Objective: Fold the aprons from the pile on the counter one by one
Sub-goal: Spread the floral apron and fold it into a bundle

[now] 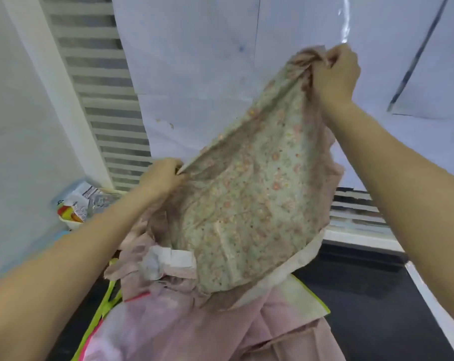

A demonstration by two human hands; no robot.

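A pale green floral apron (254, 194) with a pink frilled edge hangs in the air over the pile. My right hand (336, 71) grips one bunched corner high up, near the wall. My left hand (162, 175) pinches the apron's edge lower down, at the left. The edge between my hands is pulled taut and slopes up to the right. Below lies the pile of aprons (184, 321), pink cloth with a yellow-green trimmed piece, on the black counter (371, 295). The apron's lower part hides the top of the pile.
A white bowl (73, 220) with packets and wrappers stands at the left, behind my left forearm. A slatted window blind (103, 100) rises at the back left. White sheeting (207, 61) covers the wall behind. The counter's white edge (434, 303) runs along the right.
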